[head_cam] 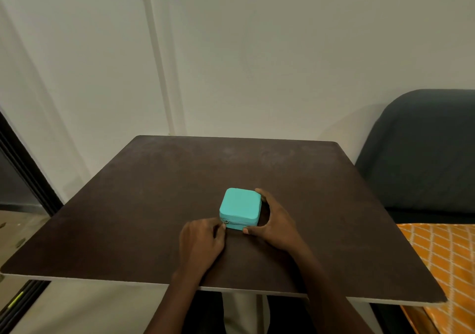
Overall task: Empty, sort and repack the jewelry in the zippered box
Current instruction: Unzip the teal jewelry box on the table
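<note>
Toward near edge of table (128, 205), right of centre: teal zippered box (240, 206) sitting shut. Right hand (275, 220) cupping its right side, fingers spread, bracing it. Left hand (201, 241) fingers pinching zipper pull (226, 222) at front-left corner, likely readying to unzip.

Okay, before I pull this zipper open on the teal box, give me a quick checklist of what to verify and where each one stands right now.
1. Teal box sits flat on the table: ok.
2. Lid shut, zipper closed along the near side: ok, as far as that side shows.
3. Left hand has a grip on the zipper pull at the near left corner: ok, fingertips pinch there.
4. Right hand steadies the box, thumb at the near right corner, fingers round the far right corner: ok.
5. Bare table space around the box for laying out jewelry: ok.
6. What is inside the box: cannot tell, it is closed.
</note>
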